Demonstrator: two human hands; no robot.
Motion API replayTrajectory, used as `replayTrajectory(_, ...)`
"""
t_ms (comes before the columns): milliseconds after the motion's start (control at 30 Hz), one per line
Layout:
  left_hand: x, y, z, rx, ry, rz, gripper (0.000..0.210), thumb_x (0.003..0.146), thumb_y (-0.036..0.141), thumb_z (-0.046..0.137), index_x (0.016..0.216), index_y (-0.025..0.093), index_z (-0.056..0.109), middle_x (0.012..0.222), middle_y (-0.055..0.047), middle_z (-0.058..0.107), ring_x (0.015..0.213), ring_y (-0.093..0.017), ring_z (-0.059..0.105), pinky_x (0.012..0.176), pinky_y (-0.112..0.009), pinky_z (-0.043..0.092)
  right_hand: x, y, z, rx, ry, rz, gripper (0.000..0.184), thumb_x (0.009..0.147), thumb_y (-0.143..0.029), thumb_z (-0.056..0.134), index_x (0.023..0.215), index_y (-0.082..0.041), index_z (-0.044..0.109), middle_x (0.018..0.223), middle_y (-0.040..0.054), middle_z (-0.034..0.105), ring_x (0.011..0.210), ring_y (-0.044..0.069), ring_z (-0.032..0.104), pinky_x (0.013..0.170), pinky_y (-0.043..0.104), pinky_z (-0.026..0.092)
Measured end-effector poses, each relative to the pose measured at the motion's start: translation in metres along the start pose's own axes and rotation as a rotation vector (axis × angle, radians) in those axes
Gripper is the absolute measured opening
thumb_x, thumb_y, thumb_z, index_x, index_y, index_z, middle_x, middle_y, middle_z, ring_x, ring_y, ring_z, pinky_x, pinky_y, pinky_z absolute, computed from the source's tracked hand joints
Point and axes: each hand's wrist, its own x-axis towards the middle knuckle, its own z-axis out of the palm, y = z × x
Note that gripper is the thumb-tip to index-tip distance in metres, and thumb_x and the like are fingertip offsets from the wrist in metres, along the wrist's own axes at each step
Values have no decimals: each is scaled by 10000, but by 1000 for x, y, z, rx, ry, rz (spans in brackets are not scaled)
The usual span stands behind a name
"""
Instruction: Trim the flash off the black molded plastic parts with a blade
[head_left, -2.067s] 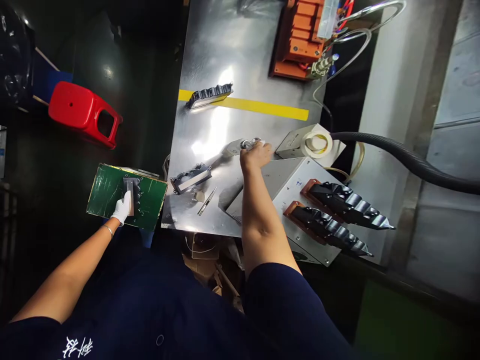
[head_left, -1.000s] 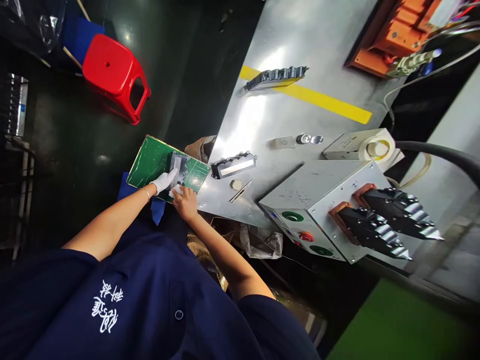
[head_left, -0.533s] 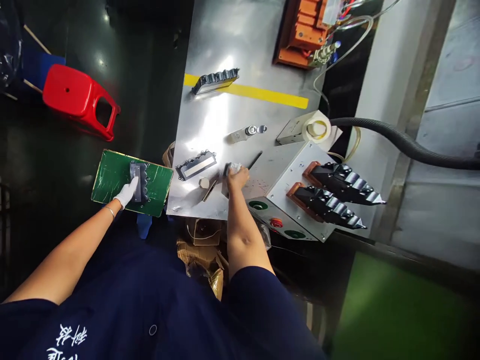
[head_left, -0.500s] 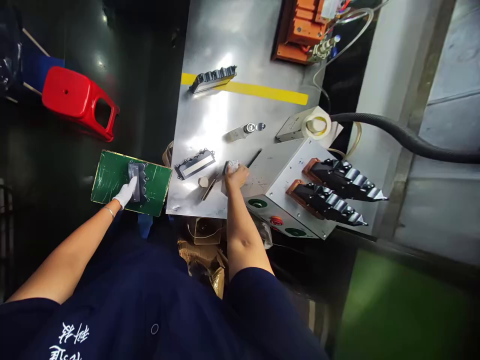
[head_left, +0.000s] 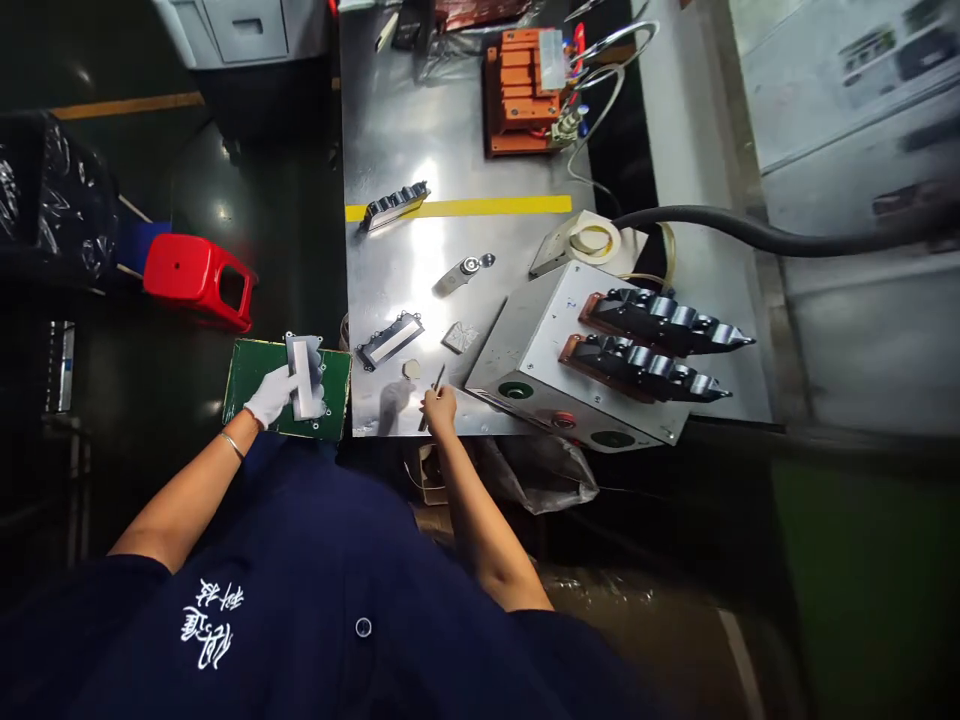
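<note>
My left hand point(head_left: 271, 398), in a white glove with bare fingertips not clearly visible, grips a black scalloped part point(head_left: 305, 376) with a pale flat strip facing up. The part is held over a green board point(head_left: 244, 373) beside the table's left edge. My bare right hand point(head_left: 440, 409) is closed around a slim, dark, pointed tool point(head_left: 439, 377) near the table's front edge. Left of it sits a small pale round piece point(head_left: 412, 370); behind lies a crumpled clear-white wad on a flat block point(head_left: 460, 337). A second scalloped part point(head_left: 391, 341) rests strip-up nearby.
A grey control box point(head_left: 517, 345) with two black ridged fixtures point(head_left: 646, 365) stands right of my right hand. Farther back are a small bottle-like item point(head_left: 465, 272), a tape roll point(head_left: 595, 241), another black part point(head_left: 395, 205) and an orange fixture point(head_left: 523, 90). A red stool point(head_left: 196, 278) stands left.
My right hand has left the crumpled wad, moved nearer to me and taken hold of the slim tool. My left hand has turned the part, so its pale strip now faces up.
</note>
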Motion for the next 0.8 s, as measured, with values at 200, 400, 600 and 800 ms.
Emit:
replayTrajectory(200, -29, 50, 1, 239, -351, 355, 141, 685, 210, 672, 804, 189, 744, 990, -83, 735, 1112, -273, 609, 1097, -436, 360, -76, -94, 23, 602, -137, -4, 605, 874, -689, 360, 801, -158, 640, 530, 12, 566, 389, 101, 412, 372, 248, 361)
replayTrajectory(400, -65, 80, -22, 295, -139, 583, 299, 804, 280, 585, 1054, 179, 713, 1133, -109, 694, 1126, -282, 609, 1064, -445, 420, -126, -156, 25, 913, -40, -163, 557, 707, -656, 632, 1031, -204, 662, 613, -32, 555, 535, 123, 491, 511, 258, 408)
replayTrajectory(600, -98, 97, -40, -15, -143, 347, 652, 832, 342, 607, 1431, 182, 405, 1299, -99, 615, 1185, -270, 586, 1008, -375, 489, -149, -184, 24, 669, 97, -420, 485, 848, -618, 496, 1128, -239, 614, 707, -4, 596, 592, 149, 523, 586, 291, 433)
replayTrajectory(800, -126, 105, -59, -28, -164, 367, 581, 830, 343, 616, 1374, 182, 493, 1352, -72, 581, 1266, -257, 525, 1084, -354, 422, -142, -205, -9, 132, 380, -713, 408, 965, -502, 324, 976, -220, 619, 837, 64, 680, 730, 183, 622, 692, 304, 455)
